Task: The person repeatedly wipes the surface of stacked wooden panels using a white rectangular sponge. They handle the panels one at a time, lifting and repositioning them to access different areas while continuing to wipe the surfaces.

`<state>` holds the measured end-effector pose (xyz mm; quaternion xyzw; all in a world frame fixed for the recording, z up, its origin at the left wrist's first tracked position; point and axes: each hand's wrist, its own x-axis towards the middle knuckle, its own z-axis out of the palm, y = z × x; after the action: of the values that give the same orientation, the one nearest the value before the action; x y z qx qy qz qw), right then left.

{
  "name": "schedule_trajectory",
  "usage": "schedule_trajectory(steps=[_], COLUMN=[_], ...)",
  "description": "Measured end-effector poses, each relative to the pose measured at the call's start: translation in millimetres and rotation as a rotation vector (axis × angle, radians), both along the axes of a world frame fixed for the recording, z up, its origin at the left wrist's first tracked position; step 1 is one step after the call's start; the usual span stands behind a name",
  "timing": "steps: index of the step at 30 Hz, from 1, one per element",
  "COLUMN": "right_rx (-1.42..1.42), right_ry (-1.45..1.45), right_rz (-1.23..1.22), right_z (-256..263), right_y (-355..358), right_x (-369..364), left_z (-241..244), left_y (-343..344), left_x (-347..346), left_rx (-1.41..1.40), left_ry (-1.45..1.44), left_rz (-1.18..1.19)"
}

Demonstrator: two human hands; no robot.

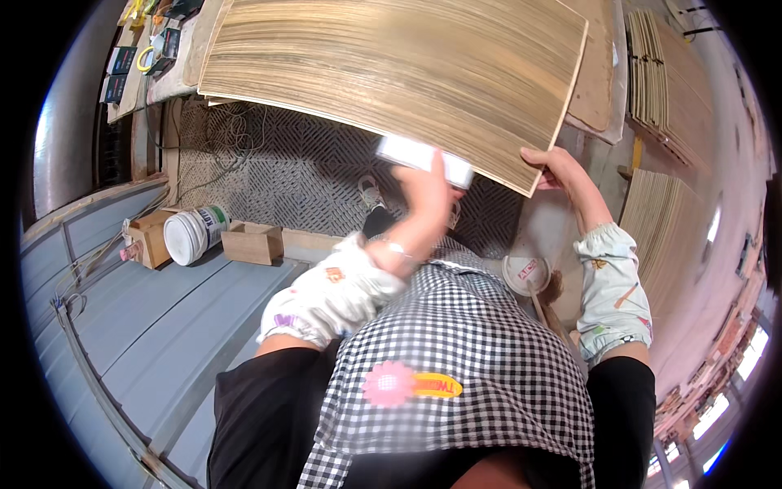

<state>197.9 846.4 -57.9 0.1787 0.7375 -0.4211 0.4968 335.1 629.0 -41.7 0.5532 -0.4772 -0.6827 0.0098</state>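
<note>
A large wood-grain panel lies flat before me, its near right corner jutting past the supports. My right hand pinches the panel's right edge close to that corner, thumb on top and fingers underneath. In my left hand is a white rectangular block, held along the panel's near edge. Both the block and that hand are blurred. Whether the block touches the edge cannot be told.
Small boxes and a yellow tape roll sit at far left. A white bucket lies beside a wooden box. Stacked panels stand at right. A lidded pail is by my right side. Cables hang over the patterned mat.
</note>
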Motion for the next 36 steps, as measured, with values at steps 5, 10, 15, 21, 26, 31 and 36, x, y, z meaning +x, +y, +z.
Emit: schedule_trajectory(steps=[5, 10, 15, 21, 26, 31, 36], right_rx=[-0.038, -0.273, -0.451, -0.341, 0.489, 0.669, 0.521], right_ry=[0.011, 0.064, 0.22, 0.423, 0.934, 1.358, 1.386], right_rz=[0.018, -0.061, -0.282, -0.138, -0.038, 0.273, 0.574], right_z=[9, -1, -18, -38, -8, 7, -18], right_y=[-2, 4, -2, 1, 0, -89, -260], right_x=[3, 13, 37, 34, 20, -47, -120], left_z=[12, 8, 8, 12, -19, -46, -35], left_y=[158, 149, 49, -142, -283, -380, -472], left_x=[24, 48, 48, 93, 168, 166, 116], left_rx=[0.49, 0.572, -0.079, -0.29, -0.417, -0.312, -0.373], left_ry=[0.083, 0.276, 0.112, 0.069, 0.115, 0.216, 0.267], left_rz=[-0.154, -1.08, -1.141, -0.624, -0.04, 0.239, 0.15])
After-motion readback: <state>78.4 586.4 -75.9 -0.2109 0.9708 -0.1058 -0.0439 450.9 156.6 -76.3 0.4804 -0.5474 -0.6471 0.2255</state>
